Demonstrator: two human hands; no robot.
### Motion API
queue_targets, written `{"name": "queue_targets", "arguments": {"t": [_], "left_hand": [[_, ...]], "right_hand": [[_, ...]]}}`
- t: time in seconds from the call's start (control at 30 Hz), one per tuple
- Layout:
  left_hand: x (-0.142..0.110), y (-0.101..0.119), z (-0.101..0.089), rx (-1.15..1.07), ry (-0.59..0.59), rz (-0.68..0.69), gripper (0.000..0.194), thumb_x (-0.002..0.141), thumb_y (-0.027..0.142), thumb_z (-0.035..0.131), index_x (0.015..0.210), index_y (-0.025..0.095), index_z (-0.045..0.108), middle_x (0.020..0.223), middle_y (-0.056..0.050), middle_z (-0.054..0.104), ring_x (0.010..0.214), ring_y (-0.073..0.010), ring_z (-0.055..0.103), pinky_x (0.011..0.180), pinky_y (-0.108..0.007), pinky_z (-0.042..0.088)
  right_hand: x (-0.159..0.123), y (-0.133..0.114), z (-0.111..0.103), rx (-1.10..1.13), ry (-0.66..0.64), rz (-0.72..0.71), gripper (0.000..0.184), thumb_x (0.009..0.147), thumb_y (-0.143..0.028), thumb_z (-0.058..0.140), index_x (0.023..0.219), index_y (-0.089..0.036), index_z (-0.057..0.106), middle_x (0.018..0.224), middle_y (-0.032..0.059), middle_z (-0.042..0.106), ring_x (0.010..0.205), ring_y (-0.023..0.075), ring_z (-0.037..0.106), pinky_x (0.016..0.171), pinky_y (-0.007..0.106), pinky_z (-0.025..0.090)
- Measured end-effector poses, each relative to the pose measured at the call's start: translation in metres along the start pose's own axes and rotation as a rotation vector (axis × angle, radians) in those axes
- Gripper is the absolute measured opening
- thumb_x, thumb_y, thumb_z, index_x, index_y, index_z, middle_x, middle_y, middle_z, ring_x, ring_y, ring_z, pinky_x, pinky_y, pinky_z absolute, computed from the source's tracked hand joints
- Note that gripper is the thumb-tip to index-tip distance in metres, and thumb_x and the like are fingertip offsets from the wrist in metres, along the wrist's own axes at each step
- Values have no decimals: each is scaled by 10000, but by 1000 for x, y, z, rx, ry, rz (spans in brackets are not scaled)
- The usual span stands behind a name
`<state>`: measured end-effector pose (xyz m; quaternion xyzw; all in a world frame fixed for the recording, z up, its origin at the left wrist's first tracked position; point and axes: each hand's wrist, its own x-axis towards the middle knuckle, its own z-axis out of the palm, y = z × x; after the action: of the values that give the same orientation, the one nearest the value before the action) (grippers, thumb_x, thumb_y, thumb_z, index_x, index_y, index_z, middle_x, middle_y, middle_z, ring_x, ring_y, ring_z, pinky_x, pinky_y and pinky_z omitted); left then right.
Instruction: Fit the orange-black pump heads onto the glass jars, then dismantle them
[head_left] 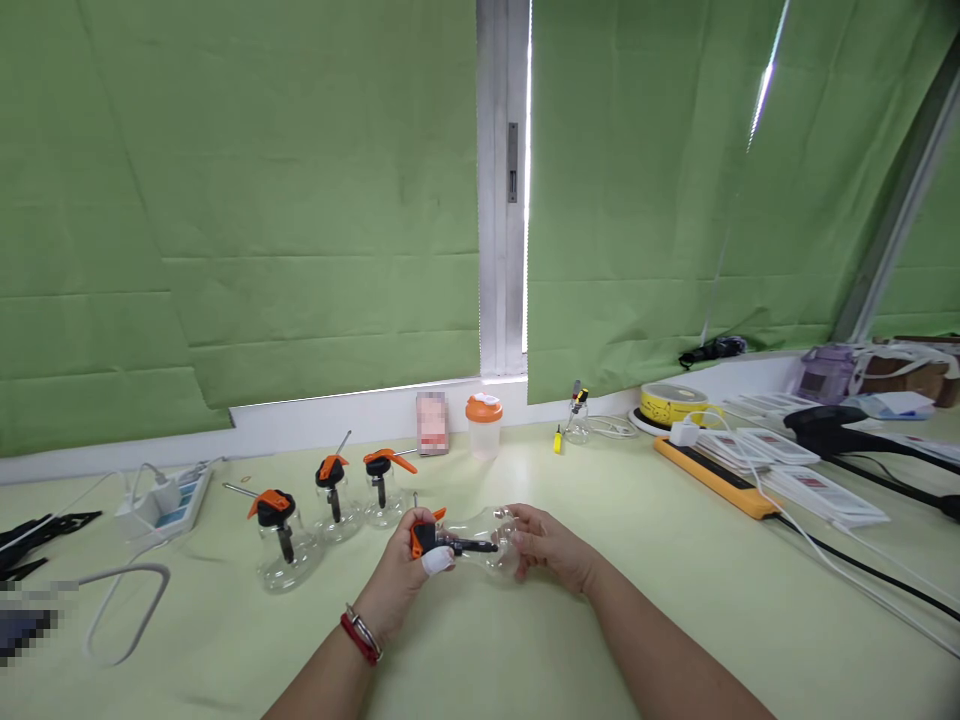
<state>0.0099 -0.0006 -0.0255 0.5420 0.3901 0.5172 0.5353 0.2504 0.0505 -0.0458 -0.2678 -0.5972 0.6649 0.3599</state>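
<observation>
A clear bottle (pixel 480 530) with a black and orange pump head lies on its side between my hands, over the table. My left hand (pixel 409 555) is closed round the pump head end, a white wrapping on its thumb. At the other end, the fingers of my right hand (pixel 547 545) grip the bottle's base. A black tube shows through the clear wall. Three similar bottles stand upright to the left: a near one (pixel 289 550), a middle one (pixel 337 505) and a far one (pixel 384 490). Each has an orange lever and a thin metal spout.
An orange-lidded cup (pixel 484 430) and a pixelated box (pixel 433 424) stand by the wall. Farther right are a small jar of tools (pixel 577 425), yellow tape (pixel 670 404) and an orange power strip (pixel 712 478). A white power strip (pixel 191 505) with cables lies left.
</observation>
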Motion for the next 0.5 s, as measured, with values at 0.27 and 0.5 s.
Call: {"name": "queue_targets", "arguments": {"t": [0.27,0.5], "left_hand": [[0,1,1,14,-52,17,354,720,200,699,924,248,413,938,-6,630,870,-152,580,802,-309,461],[-2,3,3,-4,-52,13,397,683,184,730,932,244,426,933,-10,638,861,-150,581,779,-289,468]], "right_hand": [[5,10,-1,-6,45,115,598,755,-675,508,1012,-137,546,800,92,675,563,185,657,485,274,478],[6,14,-2,-67,39,144,748,749,-779,335,712,-83,608,614,95,645,480,159,619,434,246,458]]}}
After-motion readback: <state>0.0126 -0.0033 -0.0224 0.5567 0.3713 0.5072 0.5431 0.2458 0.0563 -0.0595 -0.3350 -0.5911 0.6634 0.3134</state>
